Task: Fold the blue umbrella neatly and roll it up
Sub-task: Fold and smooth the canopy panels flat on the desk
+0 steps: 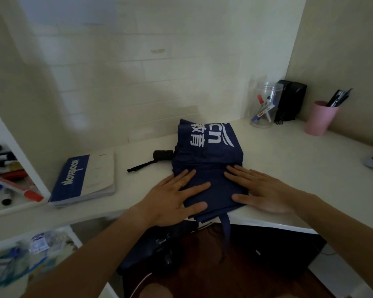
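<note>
Head view showed the blue umbrella (pixel 209 166) flat at the table (pixel 289 160) edge, left hand (pixel 172 198) and right hand (pixel 261 190) pressing it, each grip released (palms flat); smoothing outward before rolling seemed wise.

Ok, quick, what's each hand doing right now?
Left hand: open, pressing flat on the blue umbrella.
Right hand: open, flat on it too.

Pale tiled walls (pixel 138 61) are meeting in the upper right corner — a white worktop (pixel 289 160) is running beneath, dim light falling; dark wooden floor (pixel 213 276) is showing below.
</note>
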{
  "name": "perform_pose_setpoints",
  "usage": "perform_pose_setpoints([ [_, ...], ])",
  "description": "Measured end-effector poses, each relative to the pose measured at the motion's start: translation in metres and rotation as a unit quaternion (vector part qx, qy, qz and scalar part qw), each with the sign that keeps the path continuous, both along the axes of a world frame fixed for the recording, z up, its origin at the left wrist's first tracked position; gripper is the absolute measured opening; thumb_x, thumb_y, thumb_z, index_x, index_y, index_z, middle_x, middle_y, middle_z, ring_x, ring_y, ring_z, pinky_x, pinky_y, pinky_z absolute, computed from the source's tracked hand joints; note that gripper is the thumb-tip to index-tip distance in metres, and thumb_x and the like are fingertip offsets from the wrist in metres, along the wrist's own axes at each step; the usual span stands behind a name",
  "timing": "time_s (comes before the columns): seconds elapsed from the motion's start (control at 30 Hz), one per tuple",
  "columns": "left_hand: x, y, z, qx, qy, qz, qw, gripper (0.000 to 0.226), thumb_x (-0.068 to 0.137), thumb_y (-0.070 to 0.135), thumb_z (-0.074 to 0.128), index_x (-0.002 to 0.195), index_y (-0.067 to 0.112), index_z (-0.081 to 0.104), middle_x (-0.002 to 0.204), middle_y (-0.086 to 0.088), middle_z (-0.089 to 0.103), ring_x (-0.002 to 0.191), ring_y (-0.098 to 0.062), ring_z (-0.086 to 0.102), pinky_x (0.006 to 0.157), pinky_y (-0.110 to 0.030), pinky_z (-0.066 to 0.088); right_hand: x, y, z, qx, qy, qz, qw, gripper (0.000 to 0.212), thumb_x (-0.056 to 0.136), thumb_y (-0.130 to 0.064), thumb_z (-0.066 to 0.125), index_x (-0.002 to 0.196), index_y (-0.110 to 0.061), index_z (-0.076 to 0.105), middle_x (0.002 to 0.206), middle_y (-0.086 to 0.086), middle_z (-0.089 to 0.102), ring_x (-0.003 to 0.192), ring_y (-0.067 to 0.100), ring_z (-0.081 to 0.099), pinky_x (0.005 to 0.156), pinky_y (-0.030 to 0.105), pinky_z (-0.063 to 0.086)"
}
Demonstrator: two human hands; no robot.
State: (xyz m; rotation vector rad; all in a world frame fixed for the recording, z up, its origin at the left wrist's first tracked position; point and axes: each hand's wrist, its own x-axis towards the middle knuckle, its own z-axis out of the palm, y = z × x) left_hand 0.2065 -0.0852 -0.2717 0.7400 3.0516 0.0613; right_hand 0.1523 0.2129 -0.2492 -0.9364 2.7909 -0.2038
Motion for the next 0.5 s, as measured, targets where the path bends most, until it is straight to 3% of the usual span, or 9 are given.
perform_pose_setpoints([
  [0.07,0.001,-0.001,-0.003,0.009,0.004,0.003,1.0,0.06,0.093,0.08,0.014,0.149,0.067,-0.006,0.17,0.011,-0.014,0.155,-0.006,-0.016,0.128,-0.038,-0.003,-0.003,-0.005,0.012,-0.174,0.001,-0.074,0.982,0.061,0.087,-0.065,0.057,0.142,-0.04,0.05,0.152,-0.017,0.046,0.142,0.006,0.039,0.118,0.029,0.03],
  [0.13,0.002,0.0,-0.004,0.014,0.013,0.001,1.0,0.06,0.095,0.079,0.015,0.149,0.066,-0.005,0.17,0.012,-0.014,0.155,-0.006,-0.016,0.127,-0.037,-0.005,-0.016,-0.018,0.031,-0.35,0.093,-0.173,0.916,0.038,0.084,-0.052,0.071,0.115,-0.03,0.071,0.112,-0.011,0.071,0.105,0.008,0.065,0.096,0.026,0.048],
  [0.17,0.001,0.0,-0.005,0.015,0.019,-0.002,1.0,0.06,0.095,0.079,0.015,0.15,0.066,-0.005,0.17,0.011,-0.013,0.155,-0.006,-0.016,0.128,-0.037,-0.005,-0.026,-0.025,0.043,-0.398,0.119,-0.232,0.88,0.035,0.083,-0.051,0.072,0.108,-0.026,0.073,0.101,-0.01,0.072,0.094,0.01,0.066,0.088,0.027,0.05],
  [0.23,0.0,-0.001,-0.006,0.018,0.028,-0.004,0.999,0.059,0.095,0.079,0.015,0.149,0.066,-0.006,0.17,0.011,-0.013,0.155,-0.006,-0.016,0.128,-0.038,-0.004,-0.045,-0.041,0.064,-0.44,0.064,-0.314,0.839,0.04,0.08,-0.053,0.075,0.104,-0.021,0.073,0.096,-0.007,0.07,0.091,0.012,0.064,0.084,0.029,0.048],
  [0.4,0.002,-0.002,-0.007,0.025,0.03,-0.005,0.999,0.059,0.096,0.079,0.015,0.15,0.065,-0.005,0.169,0.012,-0.015,0.154,-0.006,-0.017,0.127,-0.038,-0.005,-0.075,-0.068,0.08,-0.478,-0.111,-0.32,0.811,0.024,0.073,-0.022,0.087,0.089,-0.009,0.075,0.095,0.007,0.075,0.082,0.017,0.067,0.063,0.023,0.051],
  [0.5,0.003,-0.002,-0.006,0.029,0.035,-0.007,0.999,0.06,0.096,0.078,0.017,0.151,0.064,-0.003,0.169,0.011,-0.014,0.155,-0.006,-0.016,0.127,-0.037,-0.005,-0.07,-0.064,0.087,-0.519,-0.148,-0.293,0.79,0.027,0.076,-0.006,0.084,0.099,-0.006,0.071,0.107,0.016,0.073,0.086,0.02,0.069,0.067,0.026,0.055],
])
